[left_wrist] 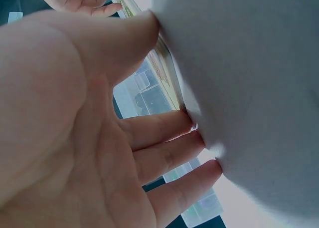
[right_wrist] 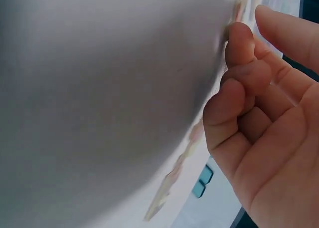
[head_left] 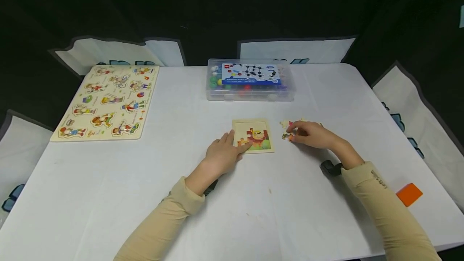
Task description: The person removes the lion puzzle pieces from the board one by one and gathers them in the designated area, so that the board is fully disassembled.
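Note:
A small wooden jigsaw board [head_left: 271, 152] lies on the table with part of a bear picture in it. My left hand [head_left: 224, 153] is at its left edge, the thumb reaching over the lower left of the picture. In the left wrist view the other fingers of that hand [left_wrist: 124, 113] extend down to the tabletop beside the board. To the right of the board lie loose jigsaw pieces [head_left: 285, 124], partly hidden under my right hand [head_left: 313, 134]. The right wrist view shows that hand [right_wrist: 269, 103] with bent fingers, the index fingertip right at a piece and the thumb apart from it.
Behind the board stands a clear plastic case [head_left: 250, 92] of coloured balls with a blue and white label. A large wooden picture board [head_left: 98, 104] lies at the far left. An orange block [head_left: 409, 194] sits by my right sleeve. The white table [head_left: 232, 220] ends at dark curtains.

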### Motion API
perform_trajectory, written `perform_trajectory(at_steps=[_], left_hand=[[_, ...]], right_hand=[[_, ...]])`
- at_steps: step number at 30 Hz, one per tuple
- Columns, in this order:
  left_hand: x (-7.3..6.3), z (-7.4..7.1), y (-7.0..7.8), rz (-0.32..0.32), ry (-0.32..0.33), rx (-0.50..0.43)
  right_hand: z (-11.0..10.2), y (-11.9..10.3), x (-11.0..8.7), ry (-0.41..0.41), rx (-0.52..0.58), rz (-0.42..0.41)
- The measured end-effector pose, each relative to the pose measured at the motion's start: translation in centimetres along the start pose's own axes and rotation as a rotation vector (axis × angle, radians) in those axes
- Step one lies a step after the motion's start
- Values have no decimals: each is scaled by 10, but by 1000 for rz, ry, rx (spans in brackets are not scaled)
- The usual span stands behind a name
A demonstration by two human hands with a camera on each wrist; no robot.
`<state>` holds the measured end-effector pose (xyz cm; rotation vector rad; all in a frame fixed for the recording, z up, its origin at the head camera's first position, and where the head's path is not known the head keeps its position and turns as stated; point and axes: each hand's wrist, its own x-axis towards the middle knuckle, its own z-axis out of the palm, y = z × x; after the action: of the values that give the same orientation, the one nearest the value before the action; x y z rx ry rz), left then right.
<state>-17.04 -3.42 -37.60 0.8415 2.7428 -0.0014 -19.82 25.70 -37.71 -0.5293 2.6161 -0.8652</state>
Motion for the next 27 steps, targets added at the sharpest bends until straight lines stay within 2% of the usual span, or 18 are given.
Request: perform_trajectory(at_steps=[7, 15, 21, 27], left_hand=[[0, 0, 0, -7, 0, 6], [4, 4, -1, 0, -9, 12], [4, 3, -1, -3, -25, 42], [2, 2, -2, -19, -29, 32]], right_hand=[[5, -24, 20, -29, -19, -78], [28, -48, 52, -78, -98, -207], [35, -54, 60, -114, -122, -201], [36, -55, 64, -93, -102, -184]])
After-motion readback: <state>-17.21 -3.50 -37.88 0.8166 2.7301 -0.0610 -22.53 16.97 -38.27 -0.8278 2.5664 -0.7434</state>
